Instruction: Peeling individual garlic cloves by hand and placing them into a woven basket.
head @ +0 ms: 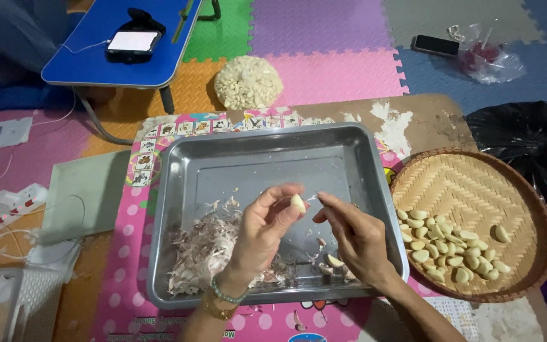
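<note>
My left hand (262, 235) pinches a pale garlic clove (297, 203) between thumb and fingertips above a steel tray (178, 190). My right hand (356, 237) reaches in from the right, its fingertips at a thin strip of skin coming off the clove. A heap of papery garlic skins (204, 247) lies in the tray's front left. A few unpeeled cloves (333, 263) sit under my right hand.
A woven round basket (476, 183) at the right holds several peeled cloves (451, 247). A mesh bag of garlic (248, 82) lies beyond the tray. A blue folding table (90, 63) with a phone (133, 43) stands at the back left; a black bag (533, 145) at the right.
</note>
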